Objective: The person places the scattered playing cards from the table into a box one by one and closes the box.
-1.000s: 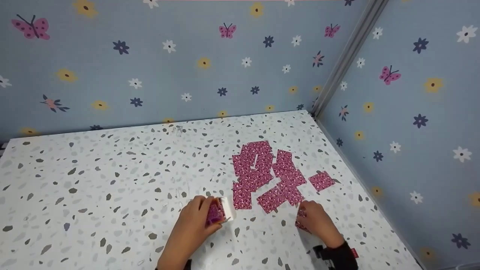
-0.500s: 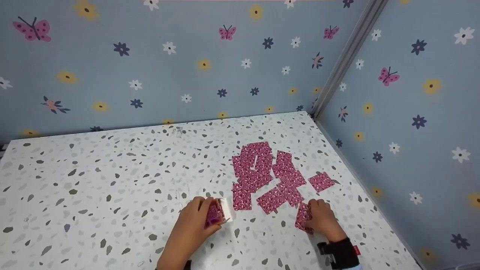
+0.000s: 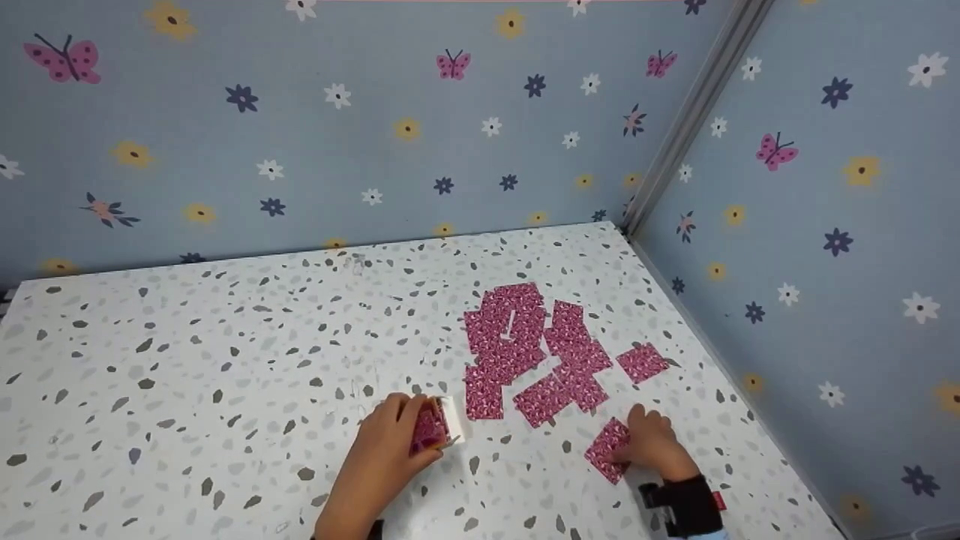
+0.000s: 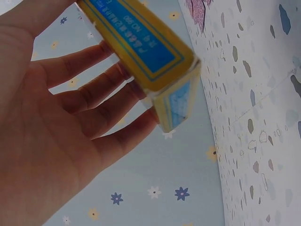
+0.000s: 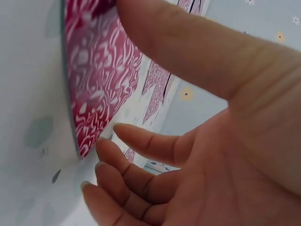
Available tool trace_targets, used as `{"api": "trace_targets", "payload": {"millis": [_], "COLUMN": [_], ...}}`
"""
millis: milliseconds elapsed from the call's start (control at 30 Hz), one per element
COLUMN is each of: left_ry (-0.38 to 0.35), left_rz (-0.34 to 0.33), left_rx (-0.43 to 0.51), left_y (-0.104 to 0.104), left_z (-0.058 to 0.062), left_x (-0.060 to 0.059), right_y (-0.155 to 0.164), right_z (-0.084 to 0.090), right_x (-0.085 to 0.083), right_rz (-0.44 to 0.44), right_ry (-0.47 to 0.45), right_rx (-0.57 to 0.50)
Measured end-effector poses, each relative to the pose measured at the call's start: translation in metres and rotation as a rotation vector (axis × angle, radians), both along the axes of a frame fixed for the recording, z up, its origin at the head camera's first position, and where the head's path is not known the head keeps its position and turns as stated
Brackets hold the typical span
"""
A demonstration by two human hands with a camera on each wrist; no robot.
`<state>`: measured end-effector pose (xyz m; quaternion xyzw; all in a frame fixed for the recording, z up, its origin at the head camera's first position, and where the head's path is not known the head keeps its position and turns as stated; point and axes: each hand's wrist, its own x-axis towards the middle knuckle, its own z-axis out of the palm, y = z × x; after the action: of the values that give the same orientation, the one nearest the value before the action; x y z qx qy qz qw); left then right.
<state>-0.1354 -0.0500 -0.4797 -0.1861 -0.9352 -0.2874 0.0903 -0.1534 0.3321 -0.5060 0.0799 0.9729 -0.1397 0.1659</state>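
Hands (image 3: 397,439) beside scattered cards (image 3: 525,345)

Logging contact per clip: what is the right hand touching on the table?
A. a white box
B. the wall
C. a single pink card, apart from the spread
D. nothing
C: the right hand rests its fingers on a single pink card lying just short of the spread of cards.

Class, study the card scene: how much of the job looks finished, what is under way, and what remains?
Done: a cluster of face-down pink cards lies spread on the table, one single card apart. In hand: the right hand touches a card flat on the table; the left hand grips the card box. Left: pink shows in that box, count unclear.
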Motion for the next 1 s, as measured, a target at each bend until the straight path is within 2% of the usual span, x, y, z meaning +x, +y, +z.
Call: {"api": "trace_targets", "payload": {"millis": [200, 333, 433, 500, 700, 1000], "left_ry": [0.004, -0.017, -0.031, -0.036, -0.037, 0.019], "left_rz": [0.005, 0.0, -0.004, -0.004, -0.002, -0.003], "left_rx": [-0.002, 0.005, 0.013, 0.016, 0.015, 0.006], "left_y": [0.0, 0.0, 0.0, 0.0, -0.001, -0.002], "left_z": [0.0, 0.0, 0.0, 0.0, 0.0, 0.001], "left_x": [0.0, 0.0, 0.0, 0.0, 0.0, 0.002], "right_y": [0.0, -0.003, -0.008, -0.01, -0.016, -0.02], "right_z": [0.0, 0.001, 0.004, 0.006, 0.017, 0.026], "right_x": [0.001, 0.004, 0.006, 0.006, 0.006, 0.007], "right_rz": [0.018, 0.038, 0.014, -0.005, -0.054, -0.032], "right_ry": [-0.008, 0.043, 0.085, 0.104, 0.111, 0.111], "right_rx": [0.0, 0.015, 0.006, -0.03, -0.224, -0.326]}}
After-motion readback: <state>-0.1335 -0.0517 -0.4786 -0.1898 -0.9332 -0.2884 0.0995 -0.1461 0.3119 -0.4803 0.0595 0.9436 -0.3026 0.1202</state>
